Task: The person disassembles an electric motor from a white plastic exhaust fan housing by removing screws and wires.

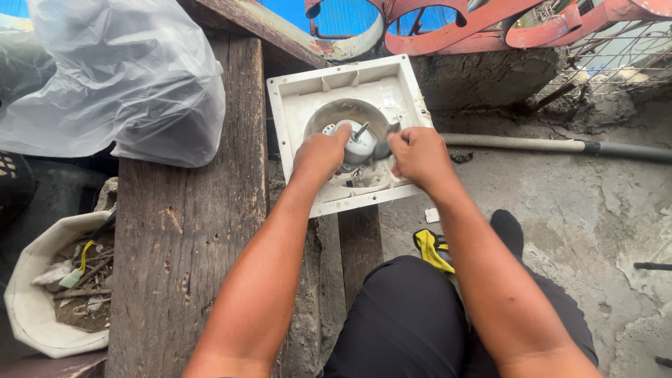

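Observation:
A dirty white square fan housing [336, 87] lies tilted on the end of a wooden bench, with a round opening in its middle. In that opening sits a small white motor [360, 143] with a thin metal shaft pointing up. My left hand [318, 154] grips the motor's left side. My right hand [418, 155] is closed at the motor's right side, against the housing's inner rim; what its fingers pinch is hidden.
A weathered wooden plank [185, 231] runs down the left. A clear plastic bag [122, 73] rests at its far end. A white bucket of debris [31, 294] stands at lower left. A grey pipe [532, 145] lies on the concrete floor. My dark-clad knee [406, 315] is below.

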